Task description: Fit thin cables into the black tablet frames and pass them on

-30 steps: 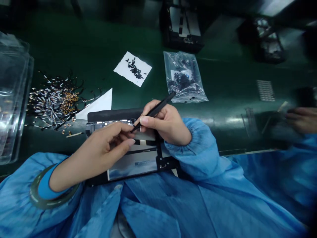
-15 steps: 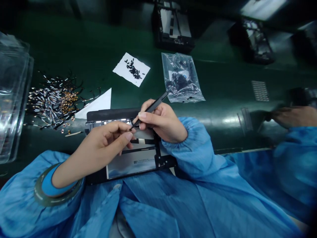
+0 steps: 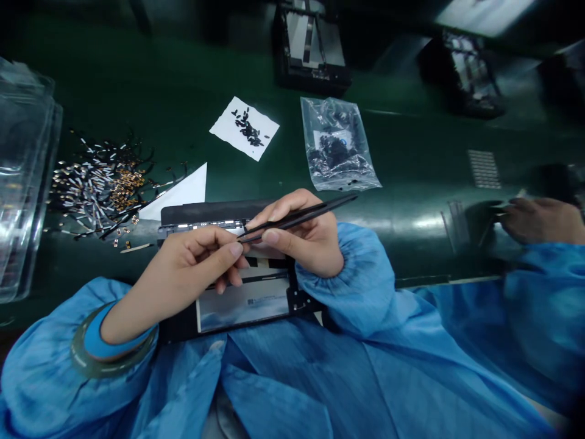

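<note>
The right hand (image 3: 313, 238)'s grip is closed on slim black tweezers (image 3: 331, 205), which slope from the fingertips toward between two and three o'clock; they look light, stiff and springy, best pinched midway along the arms. The left hand (image 3: 194, 259)'s thumb and forefinger meet the tweezers' tips; whether that grip is closed on some tiny piece, I cannot tell. Beneath both hands, reaching down to six o'clock, lies an opened flat device (image 3: 269, 303), probably rigid but fragile across its silvery panel, so its black outer frame seems the safer hold. Farther out on the desk (image 3: 411, 146), a white sheet (image 3: 223, 127) bearing small, light-looking black pieces (image 3: 248, 131) sits at twelve o'clock, a limp, slippery-looking clear bag (image 3: 340, 164) near one.
</note>
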`<act>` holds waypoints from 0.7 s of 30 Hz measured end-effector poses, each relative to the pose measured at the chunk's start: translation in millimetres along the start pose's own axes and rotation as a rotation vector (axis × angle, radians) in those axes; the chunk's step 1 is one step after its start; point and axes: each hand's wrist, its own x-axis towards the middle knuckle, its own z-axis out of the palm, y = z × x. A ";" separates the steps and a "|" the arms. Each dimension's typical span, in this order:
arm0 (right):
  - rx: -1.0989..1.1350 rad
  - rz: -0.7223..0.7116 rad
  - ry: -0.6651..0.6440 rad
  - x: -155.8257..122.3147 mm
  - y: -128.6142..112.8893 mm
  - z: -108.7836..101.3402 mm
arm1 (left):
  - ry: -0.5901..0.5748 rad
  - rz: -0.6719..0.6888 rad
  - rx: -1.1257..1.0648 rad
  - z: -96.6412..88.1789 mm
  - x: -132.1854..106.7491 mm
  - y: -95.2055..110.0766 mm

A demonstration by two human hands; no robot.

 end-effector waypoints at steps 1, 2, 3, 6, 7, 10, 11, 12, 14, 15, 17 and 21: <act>-0.016 -0.010 0.025 -0.6 0.7 -0.1 | -0.001 -0.005 -0.025 -0.1 -0.4 -0.9; -0.032 -0.013 0.062 -1.2 1.3 -0.2 | 0.001 -0.009 -0.045 -0.3 -0.8 -1.8; -0.046 -0.009 0.102 -1.9 1.7 -0.1 | 0.004 -0.013 -0.058 -0.5 -1.0 -2.4; -0.056 0.014 0.145 -3.4 1.7 0.6 | 0.004 -0.020 -0.057 -1.2 -1.0 -3.0; -0.053 0.023 0.130 -3.6 1.5 1.0 | 0.005 -0.020 -0.051 -1.5 -0.9 -2.7; -0.022 0.038 0.065 -3.4 1.8 2.1 | 0.003 -0.022 -0.044 -1.9 -1.0 -1.5; -0.003 0.037 0.048 -3.3 2.3 2.5 | 0.000 -0.022 -0.046 -1.9 -1.3 -1.2; 0.018 0.033 0.037 -3.3 3.0 2.8 | -0.003 -0.019 -0.050 -1.8 -1.6 -1.0; 0.049 0.024 0.044 -3.5 4.5 3.3 | -0.003 -0.015 -0.059 -1.6 -2.2 -1.0; 0.053 0.027 0.060 -3.7 5.3 3.4 | 0.002 -0.012 -0.064 -1.5 -2.5 -1.1; 0.042 0.041 0.096 -4.3 6.3 3.4 | 0.015 -0.006 -0.076 -1.4 -2.7 -1.4; 0.029 0.055 0.087 -4.6 6.7 3.2 | 0.006 -0.001 -0.093 -1.5 -2.6 -1.9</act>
